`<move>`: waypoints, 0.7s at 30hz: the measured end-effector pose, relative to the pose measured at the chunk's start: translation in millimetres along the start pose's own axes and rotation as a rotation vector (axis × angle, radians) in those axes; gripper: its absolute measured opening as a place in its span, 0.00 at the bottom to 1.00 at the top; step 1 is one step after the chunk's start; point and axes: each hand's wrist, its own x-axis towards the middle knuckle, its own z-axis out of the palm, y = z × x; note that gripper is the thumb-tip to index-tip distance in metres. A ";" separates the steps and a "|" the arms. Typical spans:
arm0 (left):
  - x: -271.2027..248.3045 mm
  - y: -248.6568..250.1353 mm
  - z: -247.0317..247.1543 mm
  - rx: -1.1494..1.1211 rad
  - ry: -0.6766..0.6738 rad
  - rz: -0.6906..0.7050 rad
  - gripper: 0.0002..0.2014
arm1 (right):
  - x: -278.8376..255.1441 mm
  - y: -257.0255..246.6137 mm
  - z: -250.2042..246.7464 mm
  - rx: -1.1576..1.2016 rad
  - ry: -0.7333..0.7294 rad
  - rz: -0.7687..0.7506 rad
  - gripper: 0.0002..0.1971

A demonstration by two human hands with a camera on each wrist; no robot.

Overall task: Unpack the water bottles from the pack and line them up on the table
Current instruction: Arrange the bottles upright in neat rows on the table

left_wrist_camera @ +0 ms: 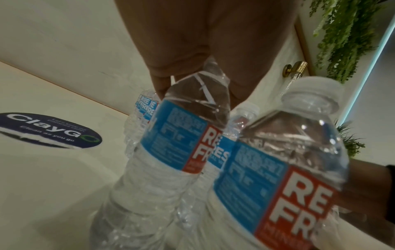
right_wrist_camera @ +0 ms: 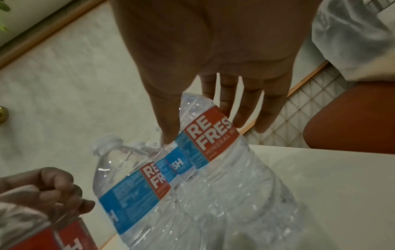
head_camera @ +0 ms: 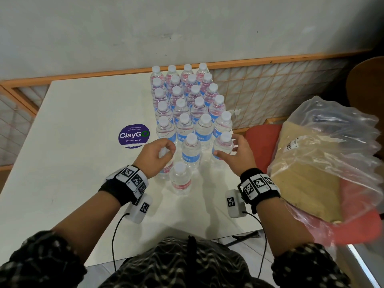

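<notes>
**Both hands on bottles at the near end of the rows**

Head view: white table [head_camera: 83, 104] is filling the centre and left of frame, w/ a block of water bottles [head_camera: 188, 100] standing upright in four columns, running from upper centre down toward mid-frame. That block is sitting close to the table's right edge; far row is almost at the back edge. Wide bare tabletop is lying left of the block, broken only by a purple ClayGo sticker [head_camera: 134, 136] at centre-left. Left hand [head_camera: 154, 156] is curling its fingers over the top of the left bottle [head_camera: 166, 169] at centre. Right hand [head_camera: 239, 154] is wrapping thumb and fingers round the right bottle [head_camera: 223, 144], right beside the table's right edge. Two loose bottles are standing between and below the hands. Empty plastic wrap w/ a cardboard tray [head_camera: 324, 154] is resting on a red chair at right of frame.

Left wrist view: left hand [left_wrist_camera: 203, 42] is pinching the left bottle [left_wrist_camera: 171, 132] by its neck, cap hidden. Another bottle is filling lower right. Sticker [left_wrist_camera: 49, 130] is showing at mid-left, open table around it.

Right wrist view: right hand [right_wrist_camera: 213, 59] is gripping the right bottle [right_wrist_camera: 211, 135] near its label, fingers behind, thumb in front. Table corner is showing at right, red chair beyond. Left hand [right_wrist_camera: 49, 187] is showing at lower left.
</notes>
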 end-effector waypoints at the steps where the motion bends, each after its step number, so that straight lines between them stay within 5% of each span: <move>1: 4.0 1.4 0.8 -0.005 0.005 0.009 0.06 | -0.7 -0.4 -2.2 0.009 -0.026 -0.001 0.32; 11: 23.1 3.5 14.6 -0.016 0.107 0.059 0.04 | -0.4 4.8 9.1 -0.039 -0.041 0.049 0.42; 16: 26.6 13.9 15.1 0.161 0.117 0.213 0.16 | 0.3 2.6 15.9 -0.150 0.031 0.015 0.35; 21: 40.5 26.7 6.7 0.351 -0.017 0.325 0.23 | 2.3 4.0 -3.6 -0.085 -0.111 -0.040 0.32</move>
